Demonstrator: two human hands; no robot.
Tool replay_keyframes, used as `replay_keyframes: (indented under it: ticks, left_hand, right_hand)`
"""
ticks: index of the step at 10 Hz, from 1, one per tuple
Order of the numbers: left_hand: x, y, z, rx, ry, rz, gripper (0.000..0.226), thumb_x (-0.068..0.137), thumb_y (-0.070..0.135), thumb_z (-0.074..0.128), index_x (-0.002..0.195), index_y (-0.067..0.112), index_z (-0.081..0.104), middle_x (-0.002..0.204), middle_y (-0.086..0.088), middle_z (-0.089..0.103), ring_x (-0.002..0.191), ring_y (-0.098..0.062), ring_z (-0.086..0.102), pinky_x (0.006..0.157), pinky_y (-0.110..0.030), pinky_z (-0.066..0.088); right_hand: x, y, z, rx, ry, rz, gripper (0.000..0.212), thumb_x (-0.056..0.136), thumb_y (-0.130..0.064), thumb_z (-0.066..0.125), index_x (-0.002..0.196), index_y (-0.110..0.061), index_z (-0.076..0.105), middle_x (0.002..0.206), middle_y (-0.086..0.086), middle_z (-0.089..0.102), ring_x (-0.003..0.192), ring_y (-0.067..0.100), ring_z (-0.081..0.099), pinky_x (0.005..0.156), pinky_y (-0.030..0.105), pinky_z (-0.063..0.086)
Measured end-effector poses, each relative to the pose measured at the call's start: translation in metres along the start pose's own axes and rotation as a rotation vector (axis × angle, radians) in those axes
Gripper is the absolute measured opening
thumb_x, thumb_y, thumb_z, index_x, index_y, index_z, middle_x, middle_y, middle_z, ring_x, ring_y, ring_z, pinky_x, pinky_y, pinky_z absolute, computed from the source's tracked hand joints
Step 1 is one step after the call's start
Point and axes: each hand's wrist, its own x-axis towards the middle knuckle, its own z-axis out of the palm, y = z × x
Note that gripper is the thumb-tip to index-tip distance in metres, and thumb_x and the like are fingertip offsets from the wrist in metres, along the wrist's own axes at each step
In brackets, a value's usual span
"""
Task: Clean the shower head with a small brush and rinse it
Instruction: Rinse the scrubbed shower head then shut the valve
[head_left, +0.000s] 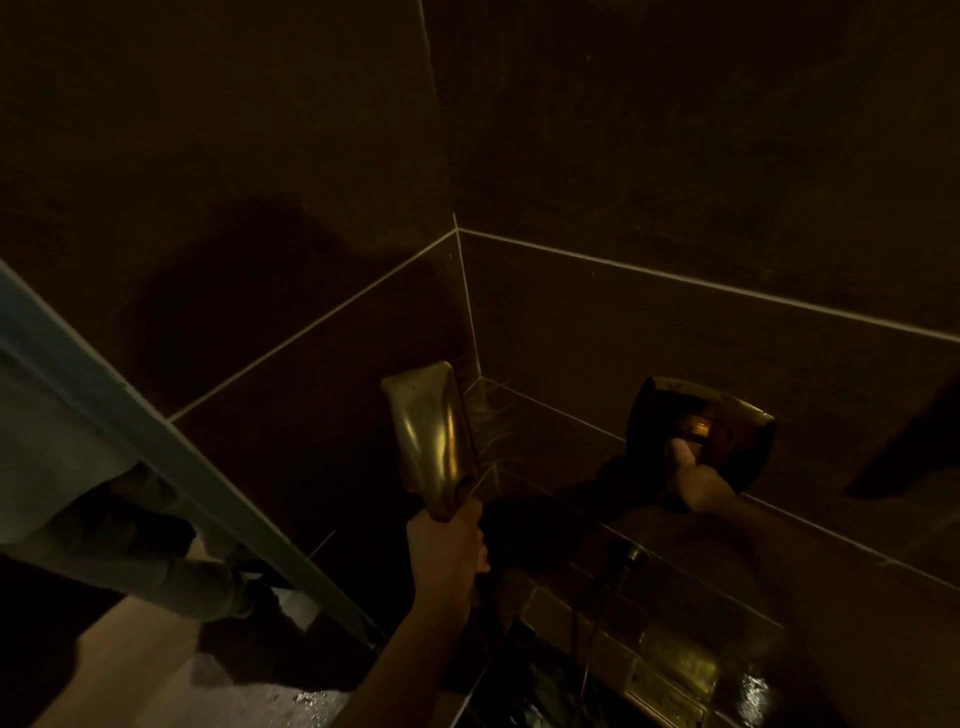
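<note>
The left hand (447, 540) is gripping the shower head (428, 431) by its handle, spraying toward the tiled corner (470, 364). Right of the shower head, the right hand (693, 480) is gripping the wall control (701, 431). Risk: over-turning the control could be increasing flow, causing splashback.

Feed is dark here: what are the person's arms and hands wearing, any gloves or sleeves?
No gloves: the left hand and right hand are bare. Both forearms are uncovered as far as the frame shows, with no sleeve, watch or ring visible in the dim light.
</note>
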Motion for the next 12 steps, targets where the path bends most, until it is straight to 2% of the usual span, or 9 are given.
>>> replay_keyframes:
  ticks: [2, 4, 7, 8, 9, 10, 12]
  left_hand:
    - [-0.001, 0.001, 0.005, -0.013, -0.008, -0.006, 0.012, 0.094, 0.002, 0.059, 0.084, 0.006, 0.057, 0.051, -0.003, 0.043, 0.04, -0.013, 0.039, 0.045, -0.03, 0.034]
    - [-0.002, -0.002, 0.005, 0.0, -0.011, -0.007, 0.016, 0.094, 0.003, 0.06, 0.079, 0.006, 0.056, 0.049, -0.002, 0.043, 0.039, -0.012, 0.039, 0.042, -0.028, 0.035]
    - [-0.007, 0.0, 0.007, 0.02, -0.044, 0.005, 0.011, 0.094, 0.003, 0.06, 0.084, 0.002, 0.059, 0.051, -0.003, 0.044, 0.039, -0.012, 0.04, 0.042, -0.027, 0.036]
    - [-0.01, -0.001, 0.008, 0.031, -0.058, 0.006, 0.01, 0.094, 0.004, 0.06, 0.084, 0.004, 0.058, 0.051, -0.003, 0.043, 0.04, -0.012, 0.04, 0.042, -0.026, 0.036]
    - [-0.011, -0.001, 0.01, 0.025, -0.072, 0.009, 0.009, 0.093, 0.004, 0.06, 0.084, 0.005, 0.058, 0.052, -0.003, 0.042, 0.041, -0.013, 0.039, 0.042, -0.027, 0.036]
    - [-0.011, 0.0, 0.01, 0.016, -0.075, 0.008, 0.012, 0.093, 0.004, 0.061, 0.081, 0.005, 0.057, 0.052, -0.003, 0.042, 0.04, -0.013, 0.039, 0.042, -0.026, 0.036]
    - [-0.014, -0.004, 0.009, 0.008, -0.062, -0.004, 0.019, 0.093, 0.005, 0.062, 0.075, 0.007, 0.054, 0.05, -0.001, 0.042, 0.04, -0.013, 0.039, 0.042, -0.027, 0.036]
  right_hand:
    - [0.003, -0.002, -0.004, -0.054, -0.014, 0.019, 0.06, 0.103, -0.038, 0.028, 0.137, 0.01, 0.041, 0.138, 0.034, 0.044, 0.13, 0.046, 0.041, 0.111, 0.049, 0.03]
    - [0.006, 0.001, -0.004, -0.179, -0.058, -0.077, 0.047, 0.106, -0.027, 0.02, 0.152, -0.02, 0.019, 0.149, 0.027, 0.032, 0.13, 0.044, 0.039, 0.11, 0.047, 0.032]
    - [0.002, -0.001, -0.004, -0.167, -0.03, -0.052, 0.049, 0.106, -0.019, 0.02, 0.153, -0.017, 0.01, 0.145, 0.031, 0.034, 0.126, 0.045, 0.044, 0.107, 0.045, 0.035]
    - [0.006, 0.002, -0.005, -0.132, -0.047, -0.056, 0.049, 0.106, -0.018, 0.02, 0.153, -0.016, 0.01, 0.144, 0.031, 0.036, 0.124, 0.044, 0.046, 0.103, 0.043, 0.037]
    - [0.008, 0.002, -0.004, -0.087, -0.019, -0.029, 0.053, 0.105, -0.034, 0.025, 0.145, -0.001, 0.035, 0.142, 0.031, 0.04, 0.129, 0.044, 0.042, 0.105, 0.043, 0.032]
    - [0.012, 0.004, 0.0, -0.052, -0.013, 0.011, 0.07, 0.101, -0.046, 0.03, 0.131, 0.015, 0.046, 0.136, 0.033, 0.047, 0.128, 0.045, 0.043, 0.105, 0.043, 0.033]
    - [0.011, 0.004, -0.001, -0.013, -0.006, -0.001, 0.069, 0.101, -0.045, 0.034, 0.13, 0.015, 0.047, 0.136, 0.034, 0.048, 0.128, 0.045, 0.043, 0.106, 0.044, 0.031]
